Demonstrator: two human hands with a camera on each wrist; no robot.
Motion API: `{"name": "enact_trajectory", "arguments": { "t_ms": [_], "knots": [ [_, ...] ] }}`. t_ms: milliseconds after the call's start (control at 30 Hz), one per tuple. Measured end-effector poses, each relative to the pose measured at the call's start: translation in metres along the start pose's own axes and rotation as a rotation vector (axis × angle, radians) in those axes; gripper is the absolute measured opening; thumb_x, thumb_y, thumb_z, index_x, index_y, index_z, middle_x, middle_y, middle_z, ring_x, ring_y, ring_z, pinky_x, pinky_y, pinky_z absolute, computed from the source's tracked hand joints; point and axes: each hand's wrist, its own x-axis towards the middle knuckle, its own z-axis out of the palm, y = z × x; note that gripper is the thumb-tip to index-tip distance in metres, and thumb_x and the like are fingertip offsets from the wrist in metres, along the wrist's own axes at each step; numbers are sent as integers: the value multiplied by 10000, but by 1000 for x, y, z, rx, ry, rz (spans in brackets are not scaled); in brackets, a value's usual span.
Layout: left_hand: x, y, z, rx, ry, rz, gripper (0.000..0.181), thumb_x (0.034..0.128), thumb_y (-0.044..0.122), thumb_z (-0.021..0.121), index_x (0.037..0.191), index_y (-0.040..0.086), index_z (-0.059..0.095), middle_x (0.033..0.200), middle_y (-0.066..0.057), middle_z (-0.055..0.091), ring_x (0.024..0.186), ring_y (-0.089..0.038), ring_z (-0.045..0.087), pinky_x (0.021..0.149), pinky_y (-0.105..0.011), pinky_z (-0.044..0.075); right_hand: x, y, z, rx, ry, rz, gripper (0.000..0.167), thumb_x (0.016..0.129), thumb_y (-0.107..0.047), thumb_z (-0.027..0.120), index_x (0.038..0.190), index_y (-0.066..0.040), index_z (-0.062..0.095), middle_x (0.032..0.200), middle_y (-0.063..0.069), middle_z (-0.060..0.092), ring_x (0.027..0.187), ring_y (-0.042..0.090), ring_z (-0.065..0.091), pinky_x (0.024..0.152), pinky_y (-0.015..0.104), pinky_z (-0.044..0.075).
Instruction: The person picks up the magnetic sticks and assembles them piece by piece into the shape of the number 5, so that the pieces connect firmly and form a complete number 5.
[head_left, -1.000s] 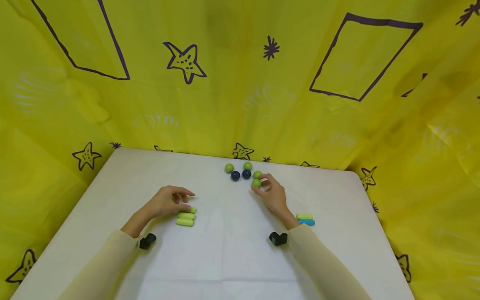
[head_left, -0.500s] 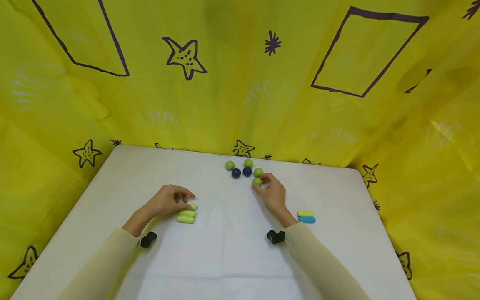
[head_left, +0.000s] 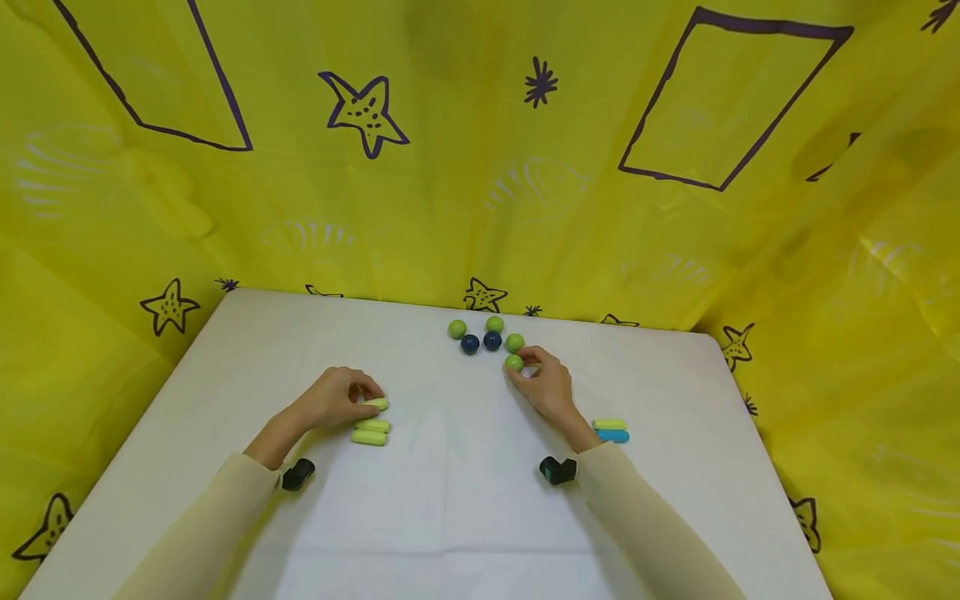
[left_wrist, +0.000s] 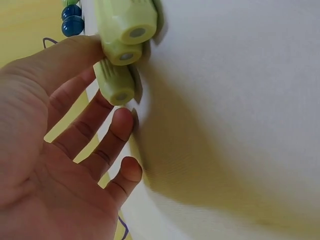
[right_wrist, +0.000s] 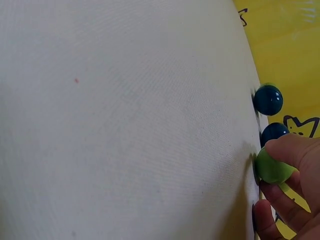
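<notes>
My left hand (head_left: 339,398) pinches a short, stubby yellow-green stick (head_left: 378,403) between thumb and fingers, low at the table. Two matching sticks (head_left: 371,432) lie side by side just in front of it; their ends show round grey spots in the left wrist view, where the pinched stick (left_wrist: 117,85) is the lowest. At the back of the table, my right hand (head_left: 546,385) holds a glossy green ball (right_wrist: 272,169) between thumb and fingers. Behind that ball sit another green ball (head_left: 515,342), two dark blue balls (head_left: 492,341) and two more green ones (head_left: 457,329).
To the right, a yellow-green stick (head_left: 609,424) and a blue stick (head_left: 612,436) lie together beside my right forearm. A white cloth covers the table (head_left: 442,500). A yellow curtain (head_left: 450,200) with drawn stars hangs around its back and sides.
My left hand has drawn the pinched stick a little away from the other two, toward the back, leaving a gap. The right hand and its green ball have hardly moved.
</notes>
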Motion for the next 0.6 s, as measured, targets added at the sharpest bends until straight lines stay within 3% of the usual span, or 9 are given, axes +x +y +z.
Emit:
{"name": "enact_trajectory", "arguments": {
  "t_ms": [267,600],
  "knots": [
    [2,1,0,26,10,-4,93,830,124,833,887,117,761,776,86,641,708,-131,514,662,-273,428,-1,0,-5,12,-45,-26,360,909,-175,790,1238,-67,689,1152,117,717,824,226,579,775,334,448],
    [6,6,6,-22,40,-12,158,800,53,798,931,100,722,832,38,632,774,-180,528,699,-286,431,4,8,-20,4,-211,-37,356,918,-165,773,1260,-113,688,1193,81,683,850,225,543,735,319,456]
  ]
}}
